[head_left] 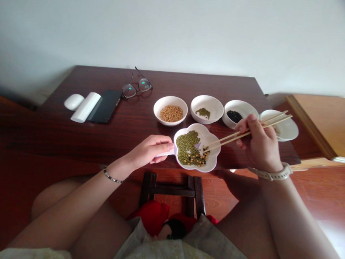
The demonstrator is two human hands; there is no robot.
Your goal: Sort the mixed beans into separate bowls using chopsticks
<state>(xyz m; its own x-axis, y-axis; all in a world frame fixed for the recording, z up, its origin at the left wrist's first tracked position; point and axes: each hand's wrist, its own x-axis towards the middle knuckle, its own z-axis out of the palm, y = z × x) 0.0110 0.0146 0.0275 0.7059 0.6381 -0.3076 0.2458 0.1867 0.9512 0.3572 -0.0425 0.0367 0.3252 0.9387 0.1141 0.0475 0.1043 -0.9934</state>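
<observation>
My left hand [151, 149] is closed on the handle of a white flower-shaped dish [212, 161] at the table's front edge. Green mung beans [186, 143] fill its left part, with yellow and black beans mixed in near the bottom. In my right hand [258, 144] is a pair of wooden chopsticks [228, 140], their tips down in the dish by the mixed beans. Behind the dish stand a white bowl of soybeans [171, 113], a bowl with a few mung beans [203, 113] and a bowl of black beans [234, 116]. My right hand partly covers a fourth bowl [290, 128].
On the left of the dark wooden table [127, 131] lie a white rounded case [74, 102], a white cylinder-like case [85, 107], a black phone [107, 106] and eyeglasses [137, 88]. A wooden stool [173, 190] stands below, and a lighter wooden cabinet [325, 119] to the right.
</observation>
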